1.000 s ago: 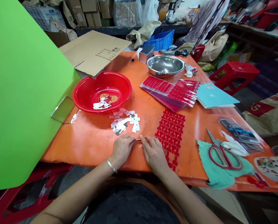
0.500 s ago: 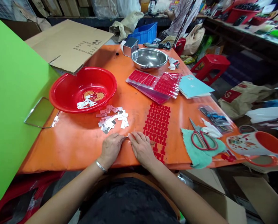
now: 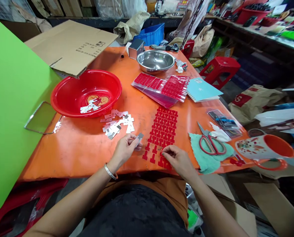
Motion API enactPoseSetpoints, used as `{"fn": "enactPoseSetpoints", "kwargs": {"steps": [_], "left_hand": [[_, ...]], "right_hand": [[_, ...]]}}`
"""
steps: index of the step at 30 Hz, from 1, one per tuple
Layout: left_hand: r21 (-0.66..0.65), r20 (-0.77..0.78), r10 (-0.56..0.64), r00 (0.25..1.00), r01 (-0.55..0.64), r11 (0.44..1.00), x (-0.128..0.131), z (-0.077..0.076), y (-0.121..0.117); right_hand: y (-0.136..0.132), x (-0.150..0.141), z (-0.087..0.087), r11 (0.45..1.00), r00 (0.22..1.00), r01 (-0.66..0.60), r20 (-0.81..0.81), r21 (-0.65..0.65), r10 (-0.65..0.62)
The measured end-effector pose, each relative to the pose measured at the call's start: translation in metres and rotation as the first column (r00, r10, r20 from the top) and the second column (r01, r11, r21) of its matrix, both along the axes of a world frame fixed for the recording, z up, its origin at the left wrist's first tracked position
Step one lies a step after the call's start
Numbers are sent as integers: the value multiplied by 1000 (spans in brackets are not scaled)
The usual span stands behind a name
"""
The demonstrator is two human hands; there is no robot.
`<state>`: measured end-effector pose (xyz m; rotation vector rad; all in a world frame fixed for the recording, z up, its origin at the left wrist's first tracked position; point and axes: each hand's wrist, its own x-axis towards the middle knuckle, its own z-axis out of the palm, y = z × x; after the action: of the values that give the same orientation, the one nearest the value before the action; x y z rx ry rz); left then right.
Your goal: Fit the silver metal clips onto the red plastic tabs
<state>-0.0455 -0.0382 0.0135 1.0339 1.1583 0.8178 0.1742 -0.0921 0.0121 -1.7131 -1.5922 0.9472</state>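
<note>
Orange worktop (image 3: 75, 149) fills mid-frame. Below centre, our left hand (image 3: 125, 148) pinches a small grey plate (image 3: 140, 135); our right hand (image 3: 179, 160), fingertips close together, is at the red pieces (image 3: 163, 130), its hold we cannot tell. Picking seems the present step; the next calls for gentle lifting.

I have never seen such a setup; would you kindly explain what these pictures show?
There is no machine: these are a person's own bare hands, seen by one camera worn on the head, looking forward and down. On the orange table stands a red basin with small flat pieces inside; nearby lie a pile of similar pieces, rows of red T-shaped pieces, and scissors on a green cloth. The left hand holds a small grey piece. The right hand is at the red T-shaped pieces; whether it pinches one, I cannot tell.
</note>
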Motion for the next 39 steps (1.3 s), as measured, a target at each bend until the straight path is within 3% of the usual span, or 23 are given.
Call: {"fn": "enactPoseSetpoints", "kwargs": {"steps": [4, 9, 13, 20, 27, 34, 39], "left_hand": [[-63, 43, -57, 997, 60, 996, 13, -7, -9], [-163, 78, -71, 994, 83, 983, 24, -9, -13], [-176, 94, -46, 994, 62, 982, 32, -8, -4], [-184, 116, -7, 993, 28, 982, 42, -6, 21], [-158, 68, 20, 997, -9, 987, 47, -12, 32], [-108, -10, -38, 999, 37, 993, 47, -22, 42], [-125, -46, -40, 998, 34, 992, 48, -25, 46]], "right_hand": [[-7, 0, -3, 999, 996, 4, 91, 34, -7], [-2, 11, -10, 995, 992, 83, 94, 59, -88], [16, 9, -13, 988, 981, 91, 158, 121, -110], [45, -7, -20, 972, 954, 1, 291, 235, -71], [57, -18, -20, 980, 949, -24, 313, 196, -40], [73, -22, -22, 996, 929, -48, 369, 69, 19], [71, -23, -23, 997, 919, -35, 395, 76, 2]]}}
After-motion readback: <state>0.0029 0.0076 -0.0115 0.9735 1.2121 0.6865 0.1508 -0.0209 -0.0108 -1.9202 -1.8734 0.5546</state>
